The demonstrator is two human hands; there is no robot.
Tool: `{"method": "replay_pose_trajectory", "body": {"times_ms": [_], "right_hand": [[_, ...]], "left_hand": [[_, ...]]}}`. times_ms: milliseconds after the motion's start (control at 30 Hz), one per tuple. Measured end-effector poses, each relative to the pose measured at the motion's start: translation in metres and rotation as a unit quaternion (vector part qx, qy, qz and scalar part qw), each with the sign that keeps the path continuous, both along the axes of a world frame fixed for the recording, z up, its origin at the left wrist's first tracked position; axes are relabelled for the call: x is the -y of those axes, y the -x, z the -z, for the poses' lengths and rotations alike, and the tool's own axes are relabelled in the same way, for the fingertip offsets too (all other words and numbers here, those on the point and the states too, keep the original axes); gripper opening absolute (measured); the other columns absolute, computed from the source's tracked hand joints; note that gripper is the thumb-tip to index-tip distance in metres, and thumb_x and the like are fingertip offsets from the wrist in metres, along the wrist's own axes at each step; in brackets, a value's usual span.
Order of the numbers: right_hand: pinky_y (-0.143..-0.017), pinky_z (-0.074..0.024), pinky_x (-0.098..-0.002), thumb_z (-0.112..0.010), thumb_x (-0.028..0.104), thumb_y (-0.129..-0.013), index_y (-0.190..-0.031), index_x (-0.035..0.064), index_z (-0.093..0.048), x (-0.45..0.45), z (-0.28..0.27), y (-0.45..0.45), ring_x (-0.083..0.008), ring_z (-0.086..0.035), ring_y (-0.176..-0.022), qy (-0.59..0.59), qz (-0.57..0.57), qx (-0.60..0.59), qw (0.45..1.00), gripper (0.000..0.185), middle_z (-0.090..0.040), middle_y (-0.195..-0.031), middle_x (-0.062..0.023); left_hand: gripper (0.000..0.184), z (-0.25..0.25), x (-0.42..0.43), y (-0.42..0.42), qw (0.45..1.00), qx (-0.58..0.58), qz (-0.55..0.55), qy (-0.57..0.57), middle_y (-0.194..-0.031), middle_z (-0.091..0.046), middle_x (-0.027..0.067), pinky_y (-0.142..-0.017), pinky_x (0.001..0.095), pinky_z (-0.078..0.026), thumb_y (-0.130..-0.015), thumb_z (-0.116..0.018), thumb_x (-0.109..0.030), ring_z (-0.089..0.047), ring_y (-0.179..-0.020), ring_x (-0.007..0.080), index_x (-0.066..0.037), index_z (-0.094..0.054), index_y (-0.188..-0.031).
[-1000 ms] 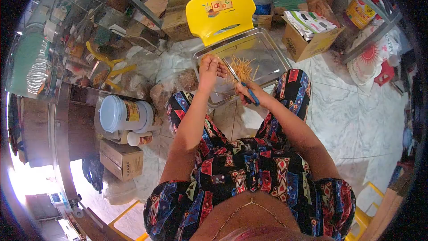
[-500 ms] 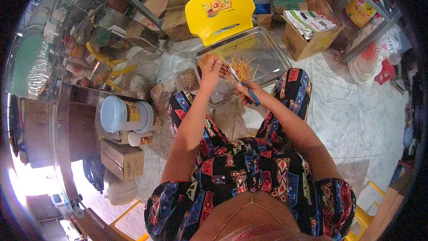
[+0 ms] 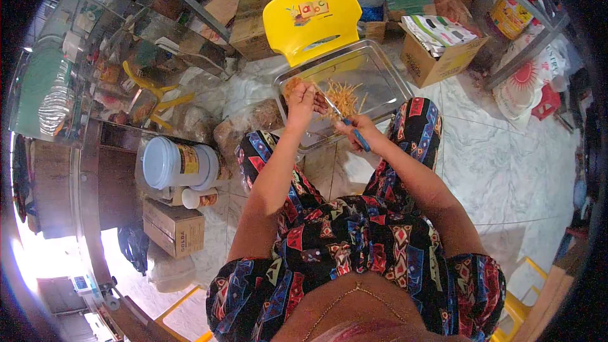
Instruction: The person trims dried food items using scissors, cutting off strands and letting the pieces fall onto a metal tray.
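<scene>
My right hand (image 3: pixel 358 130) is wrapped round the blue handles of a pair of scissors (image 3: pixel 361 140), whose metal blades point up and left toward my left hand (image 3: pixel 304 105). The left hand's fingers are closed on a clump of thin, orange-brown dried strands (image 3: pixel 294 83); what kind they are I cannot tell. Below both hands is a clear plastic tray (image 3: pixel 387 63). A loose pile of pale yellow-brown strands (image 3: pixel 344 96) lies in it, just right of the blades. Where the blade tips meet the strands is too small to make out.
The tray rests against a yellow chair (image 3: pixel 311 16) with a printed backrest. An open cardboard box (image 3: pixel 437 57) stands to the right. At left are a bagged brown bundle (image 3: pixel 248 121), white-blue buckets (image 3: pixel 161 161) and a closed carton (image 3: pixel 173 227). Metal shelf legs (image 3: pixel 529 50) frame the space.
Both hands stay nearly in place over the tray. The right hand with the scissors has shifted very slightly; the left still grips the clump.
</scene>
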State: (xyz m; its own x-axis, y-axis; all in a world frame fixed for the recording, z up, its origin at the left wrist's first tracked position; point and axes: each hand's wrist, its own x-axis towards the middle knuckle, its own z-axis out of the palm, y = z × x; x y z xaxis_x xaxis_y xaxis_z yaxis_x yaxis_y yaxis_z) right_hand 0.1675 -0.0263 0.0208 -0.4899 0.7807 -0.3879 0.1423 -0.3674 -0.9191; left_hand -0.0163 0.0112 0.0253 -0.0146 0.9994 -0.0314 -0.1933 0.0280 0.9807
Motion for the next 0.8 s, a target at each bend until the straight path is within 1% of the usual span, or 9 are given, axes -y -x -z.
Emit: {"method": "replay_pose_trajectory", "body": {"times_ms": [100, 200, 267, 300, 333, 400, 500, 700, 800], "right_hand": [[-0.034, -0.0357, -0.0238, -0.059, 0.04, -0.078, -0.072, 0.005, -0.05, 0.002, -0.004, -0.002, -0.009, -0.043, -0.036, -0.03, -0.007, -0.006, 1.0, 0.037, -0.041, -0.046, 0.0013], [-0.037, -0.0378, -0.0234, -0.056, 0.042, -0.08, -0.074, 0.0044, -0.049, 0.001, 0.014, 0.004, -0.0093, -0.045, -0.039, -0.06, -0.014, -0.011, 0.998, 0.038, -0.043, -0.049, 0.0004], [-0.038, -0.0387, -0.0234, -0.053, 0.043, -0.081, -0.075, 0.004, -0.049, -0.001, 0.016, 0.005, -0.0096, -0.046, -0.04, -0.046, -0.004, -0.025, 0.999, 0.039, -0.044, -0.05, -0.0002], [-0.039, -0.0396, -0.0233, -0.051, 0.043, -0.082, -0.076, 0.0036, -0.048, -0.001, 0.012, 0.006, -0.01, -0.047, -0.041, -0.032, 0.005, -0.04, 0.999, 0.04, -0.045, -0.051, -0.0008], [-0.039, -0.0396, -0.0233, -0.051, 0.043, -0.082, -0.076, 0.0036, -0.048, -0.001, 0.009, 0.005, -0.01, -0.047, -0.041, -0.031, 0.006, -0.041, 0.999, 0.04, -0.045, -0.051, -0.0008], [-0.041, -0.04, -0.0237, -0.055, 0.051, -0.077, -0.073, 0.005, -0.049, 0.0, 0.004, 0.004, -0.0104, -0.048, -0.045, -0.02, 0.011, -0.024, 0.999, 0.047, -0.046, -0.055, -0.0016], [-0.04, -0.0394, -0.0237, -0.054, 0.053, -0.076, -0.074, 0.0051, -0.049, -0.001, 0.009, 0.006, -0.0108, -0.048, -0.044, -0.019, 0.012, -0.024, 0.999, 0.048, -0.046, -0.054, -0.0012], [-0.034, -0.0364, -0.0246, -0.057, 0.049, -0.076, -0.07, 0.0046, -0.05, -0.002, 0.005, 0.002, -0.0118, -0.046, -0.037, -0.017, 0.015, 0.019, 1.0, 0.046, -0.044, -0.049, -0.001], [-0.033, -0.0358, -0.0253, -0.058, 0.048, -0.076, -0.068, 0.0039, -0.05, -0.003, 0.0, 0.001, -0.012, -0.045, -0.035, -0.029, 0.012, 0.032, 0.999, 0.045, -0.044, -0.048, -0.0013]], "left_hand": [[0.015, -0.001, 0.001, 0.0, 1.0, 0.006, -0.004, 0.0, -0.066, -0.053, 0.0083, -0.044, 0.0264, -0.048, -0.09, -0.039, -0.017, -0.056, -0.052, 0.0162, -0.003, -0.045, -0.085], [0.015, 0.001, 0.001, 0.001, 1.0, -0.004, 0.001, 0.003, -0.066, -0.053, 0.0075, -0.045, 0.0262, -0.048, -0.09, -0.04, -0.018, -0.056, -0.054, 0.0158, -0.004, -0.045, -0.084], [0.015, 0.006, 0.001, 0.001, 0.997, -0.04, 0.064, -0.001, -0.067, -0.053, 0.0066, -0.045, 0.0257, -0.048, -0.089, -0.04, -0.018, -0.056, -0.054, 0.0151, -0.005, -0.045, -0.084], [0.015, 0.007, 0.002, -0.002, 0.997, -0.04, 0.064, -0.001, -0.067, -0.053, 0.0066, -0.045, 0.0257, -0.048, -0.089, -0.04, -0.018, -0.056, -0.054, 0.0151, -0.005, -0.045, -0.084], [0.015, 0.008, 0.005, -0.005, 0.997, -0.033, 0.068, 0.011, -0.066, -0.053, 0.0063, -0.045, 0.0254, -0.047, -0.089, -0.04, -0.018, -0.056, -0.054, 0.0148, -0.005, -0.045, -0.083], [0.016, 0.008, 0.007, -0.009, 0.997, -0.024, 0.072, 0.022, -0.066, -0.053, 0.0059, -0.045, 0.0251, -0.046, -0.09, -0.039, -0.018, -0.055, -0.054, 0.0145, -0.005, -0.045, -0.083], [0.015, 0.009, 0.008, -0.011, 0.998, -0.026, 0.059, 0.021, -0.066, -0.053, 0.0056, -0.044, 0.0246, -0.046, -0.089, -0.039, -0.018, -0.055, -0.054, 0.0142, -0.006, -0.044, -0.082], [0.014, 0.008, 0.009, -0.011, 0.998, 0.006, 0.053, 0.026, -0.065, -0.053, 0.0057, -0.045, 0.0247, -0.046, -0.089, -0.039, -0.017, -0.055, -0.054, 0.0147, -0.006, -0.044, -0.082], [0.016, 0.01, 0.007, -0.009, 0.997, -0.013, 0.063, 0.031, -0.068, -0.053, 0.0053, -0.047, 0.0274, -0.047, -0.089, -0.044, -0.024, -0.057, -0.059, 0.0168, -0.009, -0.047, -0.089]]}}
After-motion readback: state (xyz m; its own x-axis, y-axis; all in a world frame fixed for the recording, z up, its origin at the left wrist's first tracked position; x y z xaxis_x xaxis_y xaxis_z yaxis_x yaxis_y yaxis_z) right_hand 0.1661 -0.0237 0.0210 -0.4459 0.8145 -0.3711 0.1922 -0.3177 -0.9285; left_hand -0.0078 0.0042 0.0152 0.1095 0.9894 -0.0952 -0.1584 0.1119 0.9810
